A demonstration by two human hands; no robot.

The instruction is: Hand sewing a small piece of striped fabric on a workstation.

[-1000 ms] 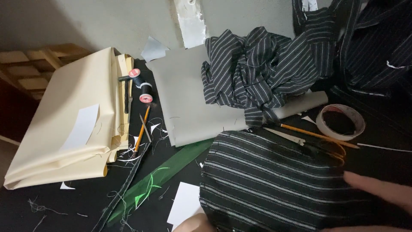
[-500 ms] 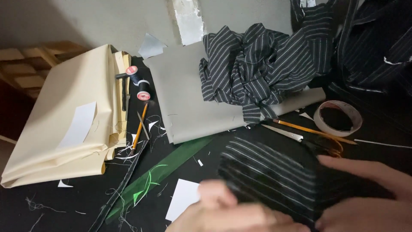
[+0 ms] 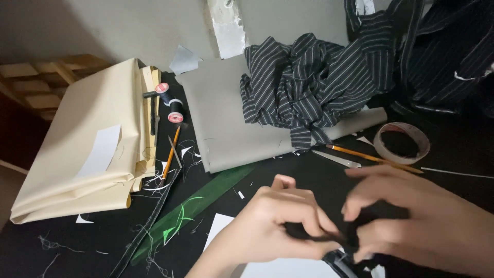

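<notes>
Dark fabric piece sits bunched low in the frame, just below the grey cloth sheet, pinched between both hands: left hand fingers closed on its left edge, right hand fingers clamped on its right side, hands almost touching. Left of the grey sheet lies a folded cream fabric bundle with a plain white rectangular label; between them two thread spools with red-pink end labels. Right of the sheet, a tape roll.

Matt striped cloth; smooth cream paper; glossy tape roll; wooden pencil.
</notes>
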